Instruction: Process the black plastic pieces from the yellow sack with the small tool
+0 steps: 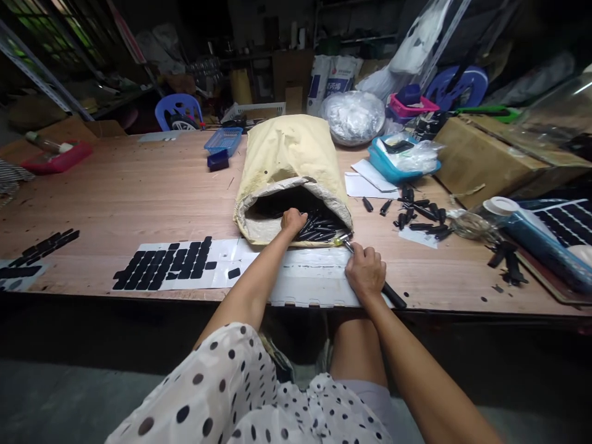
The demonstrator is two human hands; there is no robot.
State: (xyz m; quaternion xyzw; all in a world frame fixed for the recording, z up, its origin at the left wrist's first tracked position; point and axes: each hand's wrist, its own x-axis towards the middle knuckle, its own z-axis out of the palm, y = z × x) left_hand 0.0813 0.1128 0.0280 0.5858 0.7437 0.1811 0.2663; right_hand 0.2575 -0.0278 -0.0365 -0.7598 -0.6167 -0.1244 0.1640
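Observation:
A yellowish woven sack [291,145] lies on the table with its mouth facing me. Inside the mouth is a heap of slim black pieces [319,228], glossy and handle-like. My left hand [292,220] reaches into the opening at the heap's left edge, fingers curled; what they hold is hidden. In my right hand [366,271], closed round the black handle, is a small hammer [392,295]. Its shiny, partly yellow head touches or nearly touches the lower right rim of the sack. Under both forearms a pale sheet [314,287] runs along the table's front edge.
Black flat pads [155,266] lie in rows on white sheets at left. Loose black parts [425,213] are scattered at right, near a blue basin [402,163] and a cardboard box [490,154]. Behind the sack's left side stand a blue basket [223,140] and a dark blue tray [217,160].

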